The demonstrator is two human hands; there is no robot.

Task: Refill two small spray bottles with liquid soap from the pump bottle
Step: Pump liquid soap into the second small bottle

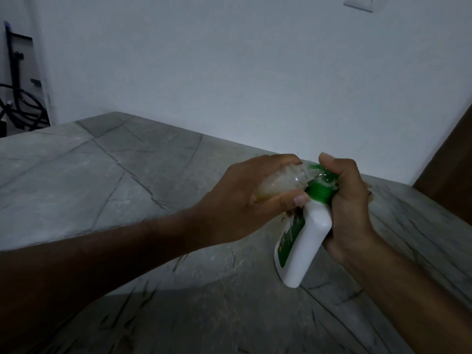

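Mid-fill, I'd say: left hand grips spray btl, right hand clamps pump btl; 2nd btl unseen.

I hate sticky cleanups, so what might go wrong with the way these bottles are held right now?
The white pump bottle is tilted and lifted off the stone counter, so soap may drip there. The left hand holds the small clear bottle sideways against the green pump; liquid may miss. The right hand has a one-handed grip that may slip.
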